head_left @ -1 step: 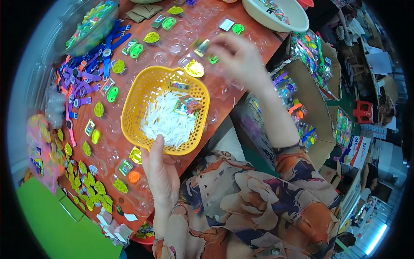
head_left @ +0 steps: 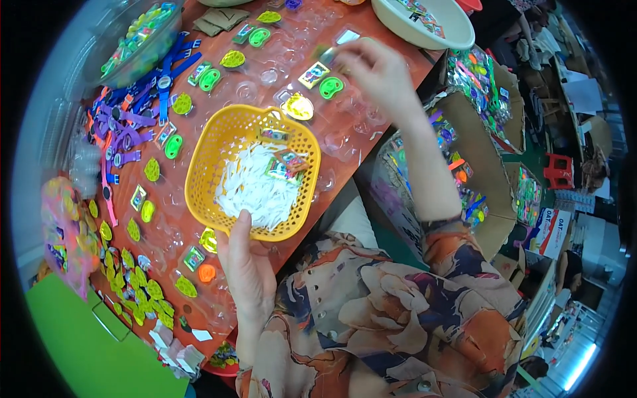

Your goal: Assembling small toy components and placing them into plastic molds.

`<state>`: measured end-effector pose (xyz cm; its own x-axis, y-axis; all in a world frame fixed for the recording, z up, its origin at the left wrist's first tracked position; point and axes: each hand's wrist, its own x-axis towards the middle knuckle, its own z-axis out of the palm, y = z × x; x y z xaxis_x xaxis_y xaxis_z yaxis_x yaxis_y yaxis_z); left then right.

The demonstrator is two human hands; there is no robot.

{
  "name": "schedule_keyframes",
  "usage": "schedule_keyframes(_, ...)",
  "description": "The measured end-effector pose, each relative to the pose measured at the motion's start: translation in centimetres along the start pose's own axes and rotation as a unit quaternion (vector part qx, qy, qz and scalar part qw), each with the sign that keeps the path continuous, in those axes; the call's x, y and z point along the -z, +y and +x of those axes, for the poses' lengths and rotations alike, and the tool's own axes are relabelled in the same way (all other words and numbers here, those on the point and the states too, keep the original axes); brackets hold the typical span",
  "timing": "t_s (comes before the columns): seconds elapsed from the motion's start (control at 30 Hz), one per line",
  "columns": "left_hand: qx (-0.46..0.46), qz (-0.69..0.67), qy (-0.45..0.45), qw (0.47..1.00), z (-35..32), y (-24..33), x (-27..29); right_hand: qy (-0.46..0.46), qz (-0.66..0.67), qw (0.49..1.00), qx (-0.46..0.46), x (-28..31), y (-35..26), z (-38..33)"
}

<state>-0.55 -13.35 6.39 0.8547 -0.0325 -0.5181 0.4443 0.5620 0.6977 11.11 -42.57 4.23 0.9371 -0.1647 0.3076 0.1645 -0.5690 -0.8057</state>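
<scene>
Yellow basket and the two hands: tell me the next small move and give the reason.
Probably the right hand should set the small piece it pinches into one of the clear blister pockets on the red table. It hovers right over them, and several nearby pockets look bare while others hold green and yellow pieces. The left hand already steadies the yellow basket by its rim, so it can stay put.

Basket (head_left: pixel 219 142) on table (head_left: pixel 371 123), watch straps (head_left: pixel 126 123) left, bowl (head_left: pixel 424 26) behind right.
</scene>
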Motion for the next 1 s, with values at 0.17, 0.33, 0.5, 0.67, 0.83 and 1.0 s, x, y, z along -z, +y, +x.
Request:
schedule_keyframes(0.17,-0.016,0.017,0.021,1.000,-0.2,0.2,1.4,-0.010,-0.146,0.988,-0.056,3.5,9.0,9.0)
schedule_keyframes(0.33,-0.003,-0.005,0.037,0.999,-0.4,0.5,1.5,-0.187,-0.367,0.908,-0.074,2.6,11.5,13.7)
schedule_keyframes(0.5,-0.002,-0.001,0.058,0.998,-0.5,0.7,2.0,-0.167,-0.388,0.905,-0.055,1.9,11.7,13.6)
schedule_keyframes(0.67,0.018,-0.004,0.048,0.999,-0.3,0.9,1.8,-0.041,-0.321,0.946,-0.016,2.5,9.1,9.6)
schedule_keyframes(0.83,-0.024,0.019,0.013,0.999,1.3,0.2,0.3,-0.205,0.005,0.979,-0.017,-0.5,-3.5,-0.1)
schedule_keyframes(1.0,-0.029,0.004,-0.048,0.998,2.2,-0.2,-3.1,-0.173,-0.183,0.958,0.138,-1.2,-5.7,-5.5)
